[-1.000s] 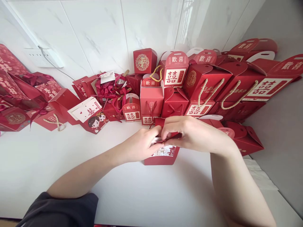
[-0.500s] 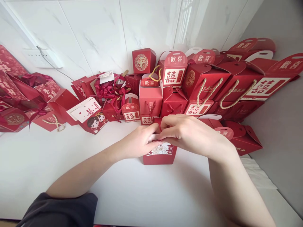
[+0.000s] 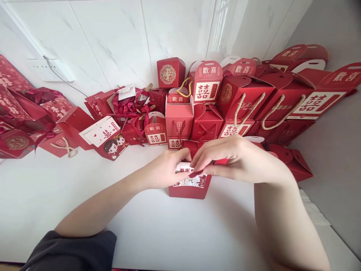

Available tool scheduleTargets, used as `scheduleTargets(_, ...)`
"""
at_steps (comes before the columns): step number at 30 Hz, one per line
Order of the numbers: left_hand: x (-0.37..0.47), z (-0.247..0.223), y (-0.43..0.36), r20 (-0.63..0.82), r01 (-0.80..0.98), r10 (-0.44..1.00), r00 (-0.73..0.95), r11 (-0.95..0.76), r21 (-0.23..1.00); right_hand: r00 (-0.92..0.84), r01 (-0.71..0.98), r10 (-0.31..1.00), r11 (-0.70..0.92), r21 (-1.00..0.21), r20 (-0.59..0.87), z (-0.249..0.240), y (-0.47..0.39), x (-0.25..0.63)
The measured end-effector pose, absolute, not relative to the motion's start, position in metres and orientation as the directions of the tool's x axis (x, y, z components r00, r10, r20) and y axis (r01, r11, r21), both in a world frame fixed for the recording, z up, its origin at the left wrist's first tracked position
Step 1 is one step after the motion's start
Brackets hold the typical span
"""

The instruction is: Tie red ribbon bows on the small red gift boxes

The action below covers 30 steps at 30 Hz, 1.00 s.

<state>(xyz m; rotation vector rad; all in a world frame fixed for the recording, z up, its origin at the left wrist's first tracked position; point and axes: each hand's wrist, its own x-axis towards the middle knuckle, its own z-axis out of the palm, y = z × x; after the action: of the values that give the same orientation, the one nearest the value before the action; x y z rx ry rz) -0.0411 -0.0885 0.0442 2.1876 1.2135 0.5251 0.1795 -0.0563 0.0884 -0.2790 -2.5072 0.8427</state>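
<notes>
A red box (image 3: 188, 192) with a white printed panel and red characters stands upright on the white table in front of me. My left hand (image 3: 169, 169) grips its upper left edge, with the thumb along the front. Over the top right, my right hand (image 3: 218, 156) pinches a small dark red flap or tab at the upper rim, and its wrist is bent. The hands cover much of the box's top, so how it is folded there is hidden.
Behind stand several red gift boxes (image 3: 207, 122) with rope handles, stacked high toward the right wall. At the left lie red bags and a box with cartoon figures (image 3: 114, 145). A socket with a cable (image 3: 52, 70) is on the tiled wall.
My right hand has shifted slightly right, uncovering more of the white panel and a dark red tab at its fingertips. The box has moved slightly left.
</notes>
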Motion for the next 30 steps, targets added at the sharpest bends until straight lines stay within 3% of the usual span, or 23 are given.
scheduleTargets(9, -0.041, 0.042, -0.089, 0.059, 0.642, 0.856, 0.513, -0.429, 0.636, -0.707, -0.134, 0.444, 0.68, -0.721, 0.55, 0.083, -0.05, 0.177)
scheduleTargets(13, -0.044, 0.043, -0.089, 0.065, 0.616, 0.815, 0.576, -0.485, 0.62, -0.673, 0.029, 0.541, 0.701, -0.713, 0.505, 0.083, -0.053, 0.174)
scheduleTargets(18, -0.047, 0.042, -0.085, 0.089, 0.617, 0.777, 0.623, -0.559, 0.554, -0.635, 0.333, 0.62, 0.758, -0.561, 0.461, 0.078, -0.047, 0.17)
scheduleTargets(22, -0.047, 0.041, -0.08, 0.168, 0.558, 0.749, 0.641, -0.604, 0.568, -0.667, 0.365, 0.617, 0.76, -0.538, 0.418, 0.077, -0.045, 0.169)
scheduleTargets(30, -0.045, 0.038, -0.084, 0.209, 0.63, 0.771, 0.602, -0.62, 0.468, -0.717, 0.332, 0.614, 0.717, -0.613, 0.329, 0.072, -0.057, 0.172)
